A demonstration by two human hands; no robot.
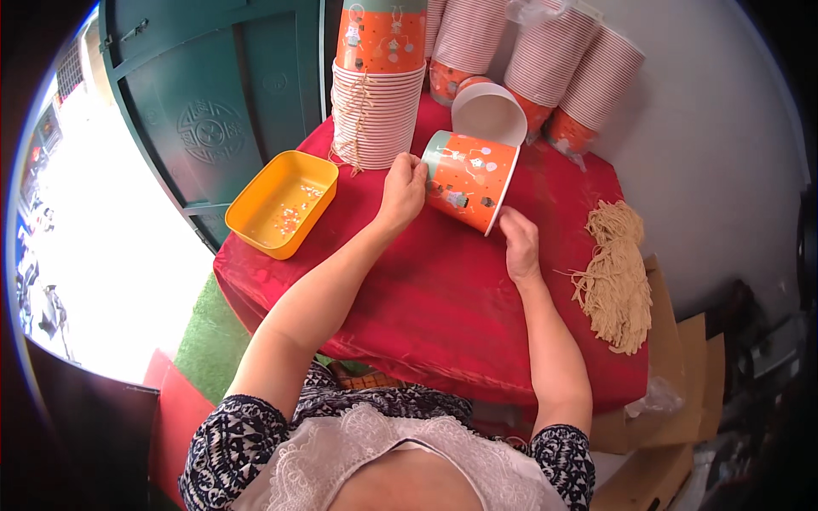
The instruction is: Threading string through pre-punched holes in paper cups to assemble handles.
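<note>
An orange paper bucket [469, 180] with a pale green base band, cartoon figures and a white rim is tilted on its side above the red-covered table. My left hand [404, 189] grips it at the green base end, fingers closed. At the lower part of the white rim, my right hand [520, 241] has its fingers curled against the edge; the fingertips are partly hidden. Just behind lies another paper bucket [490, 115], its pale inside showing. To the left of it stands a tall stack of upturned paper buckets [377, 115] with twine hanging down its side.
A yellow plastic tray [281, 204] with small white and orange bits sits at the left of the red tablecloth [409, 298]. Several bucket stacks [552, 60] line the back wall. A bundle of tan twine [615, 277] lies at right, above cardboard boxes [669, 400]. A green door [213, 111] stands left.
</note>
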